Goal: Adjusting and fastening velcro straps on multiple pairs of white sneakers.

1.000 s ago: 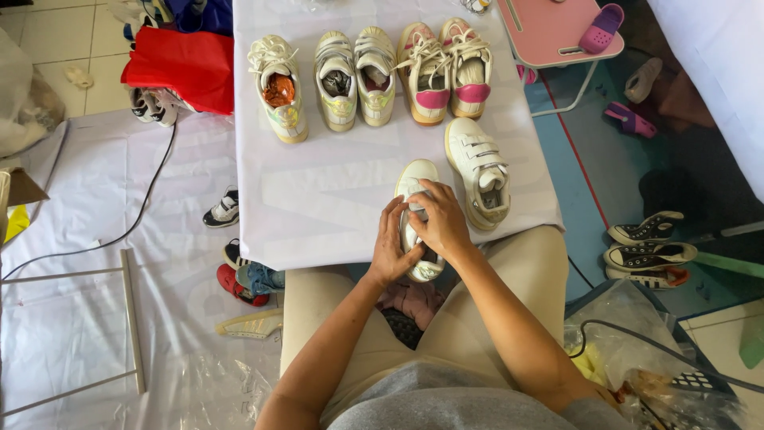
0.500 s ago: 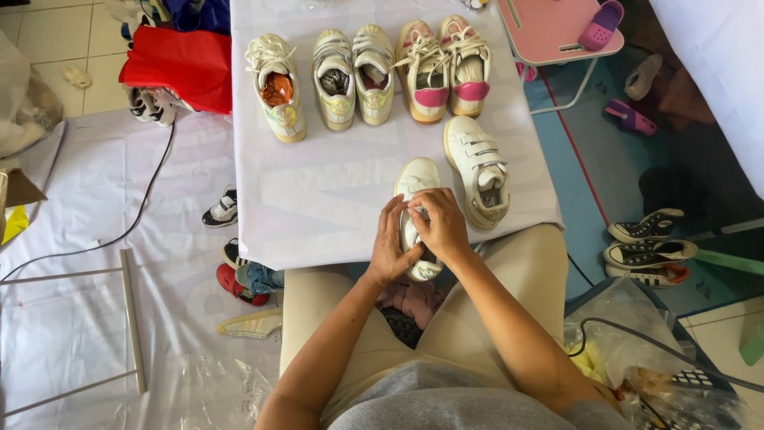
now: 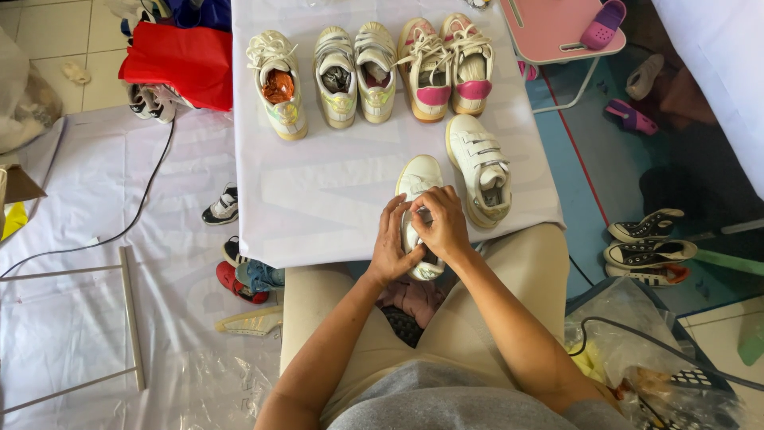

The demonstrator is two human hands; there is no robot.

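A white strap sneaker (image 3: 419,179) lies toe-away on the white-covered table (image 3: 318,199), at its near edge. My left hand (image 3: 391,244) grips its left side and my right hand (image 3: 442,224) grips its top and right side, fingers curled over the straps. Its heel is hidden under my hands. Its matching white sneaker (image 3: 480,166) lies just to the right, untouched.
Along the table's far edge stand a single white sneaker stuffed with orange paper (image 3: 277,84), a pale pair (image 3: 355,73) and a pink-trimmed pair (image 3: 446,64). Loose shoes (image 3: 646,241) lie on the floor right; more shoes (image 3: 239,271) and a red cloth (image 3: 177,62) left.
My hands have barely shifted on the sneaker; the fingers work slightly over the straps. Nothing else has moved.
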